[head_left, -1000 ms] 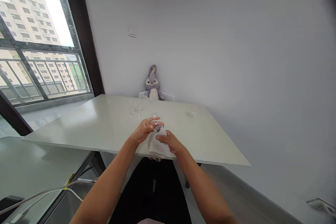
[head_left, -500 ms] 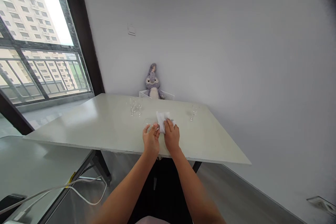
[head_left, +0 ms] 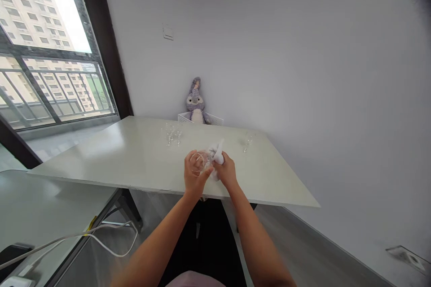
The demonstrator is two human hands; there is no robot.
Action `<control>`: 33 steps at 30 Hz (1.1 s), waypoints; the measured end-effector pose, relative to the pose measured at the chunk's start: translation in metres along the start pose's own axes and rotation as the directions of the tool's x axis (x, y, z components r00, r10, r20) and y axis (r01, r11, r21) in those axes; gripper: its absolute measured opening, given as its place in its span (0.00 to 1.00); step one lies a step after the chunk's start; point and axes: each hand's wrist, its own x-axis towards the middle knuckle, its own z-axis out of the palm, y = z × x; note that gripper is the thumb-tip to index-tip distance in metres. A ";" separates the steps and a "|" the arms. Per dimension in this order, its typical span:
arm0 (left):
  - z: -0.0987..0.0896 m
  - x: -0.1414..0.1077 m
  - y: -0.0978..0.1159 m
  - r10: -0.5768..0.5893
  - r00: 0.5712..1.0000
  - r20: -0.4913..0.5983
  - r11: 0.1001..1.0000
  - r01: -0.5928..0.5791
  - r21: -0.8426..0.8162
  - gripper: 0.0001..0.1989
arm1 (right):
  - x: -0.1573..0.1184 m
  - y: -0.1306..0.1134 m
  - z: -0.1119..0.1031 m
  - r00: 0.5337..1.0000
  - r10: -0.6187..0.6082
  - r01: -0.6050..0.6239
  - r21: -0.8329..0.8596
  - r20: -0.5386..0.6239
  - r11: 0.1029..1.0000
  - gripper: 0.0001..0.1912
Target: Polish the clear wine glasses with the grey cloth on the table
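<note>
Near the front edge of the pale table (head_left: 144, 161), my left hand (head_left: 194, 179) is wrapped round the bowl of a clear glass (head_left: 199, 162), its rim tilted toward the left. My right hand (head_left: 226, 171) grips a crumpled white cloth (head_left: 218, 154) against the other end of the glass, where the stem and foot are mostly covered. Several clear stemmed glasses (head_left: 173, 134) stand together at the back left of the table. Another clear stemmed glass (head_left: 247, 142) is at the back right.
A grey plush toy (head_left: 195, 103) sits in a white basket (head_left: 217, 119) behind the table's far edge, by the wall. At the lower left, a second table (head_left: 60, 206) carries white cables (head_left: 67, 236) and a dark object.
My left hand has closed further round the glass, whose bowl now shows more plainly. My right hand has moved slightly right, and the cloth is now bunched instead of spread upward.
</note>
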 end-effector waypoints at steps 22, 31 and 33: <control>0.005 0.033 0.002 0.059 0.991 -0.120 0.979 -0.034 0.202 0.30 | 0.024 0.006 -0.013 0.964 -0.102 0.250 -0.698 0.246 0.671 0.20; 0.001 0.024 -0.033 -0.067 0.992 0.105 0.897 0.014 0.441 0.39 | 0.030 0.040 -0.021 0.988 0.097 -0.004 -0.623 0.117 0.782 0.14; -0.019 0.028 -0.039 -0.061 0.994 0.095 0.813 -0.006 0.582 0.34 | 0.041 0.062 -0.040 0.983 0.177 -0.114 -0.639 0.036 0.761 0.16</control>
